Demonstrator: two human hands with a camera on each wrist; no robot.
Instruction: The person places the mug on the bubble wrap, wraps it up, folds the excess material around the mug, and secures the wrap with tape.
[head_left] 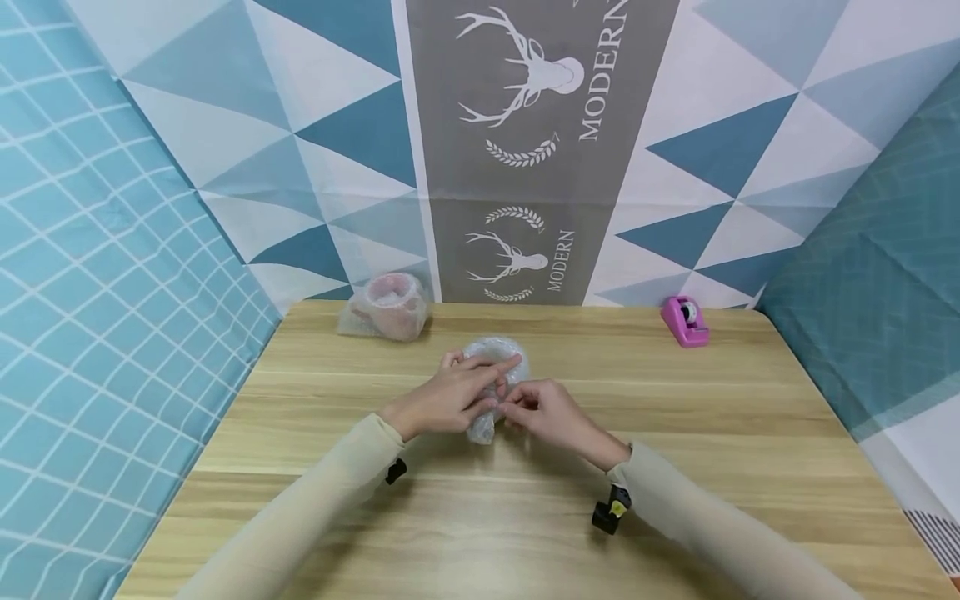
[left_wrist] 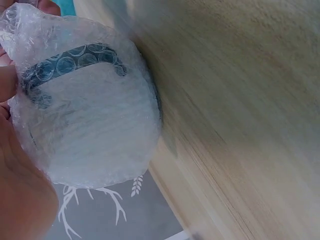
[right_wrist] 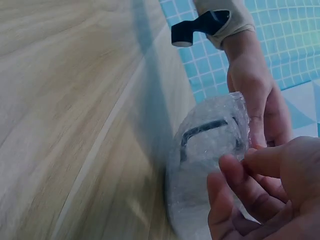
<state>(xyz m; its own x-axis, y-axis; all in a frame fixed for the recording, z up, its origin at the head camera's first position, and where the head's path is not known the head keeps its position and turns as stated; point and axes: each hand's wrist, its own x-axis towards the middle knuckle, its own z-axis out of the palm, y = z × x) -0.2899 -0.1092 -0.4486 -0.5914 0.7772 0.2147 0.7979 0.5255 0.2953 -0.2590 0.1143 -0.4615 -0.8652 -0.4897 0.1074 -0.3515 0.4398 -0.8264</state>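
Note:
A cup in bubble wrap [head_left: 482, 429] lies on the table between the two hands. A dark curved handle [left_wrist: 92, 59] shows through the wrap in the left wrist view, and again in the right wrist view. The left hand [head_left: 450, 396] holds the wrapped cup from the left, its fingers reaching over the top and its thumb nearer the front. From the right, the right hand [head_left: 551, 412] pinches at the wrap with thumb and forefinger. Whether a small strip of tape is also between those fingertips cannot be made out. Fingers hide part of the wrap.
Another bubble-wrapped cup, pink [head_left: 393, 308], stands at the table's back left. A pink tape dispenser [head_left: 686, 323] with a roll sits at the back right. Patterned cloth [head_left: 517, 167] hangs behind the wooden table [head_left: 675, 417] and along its sides.

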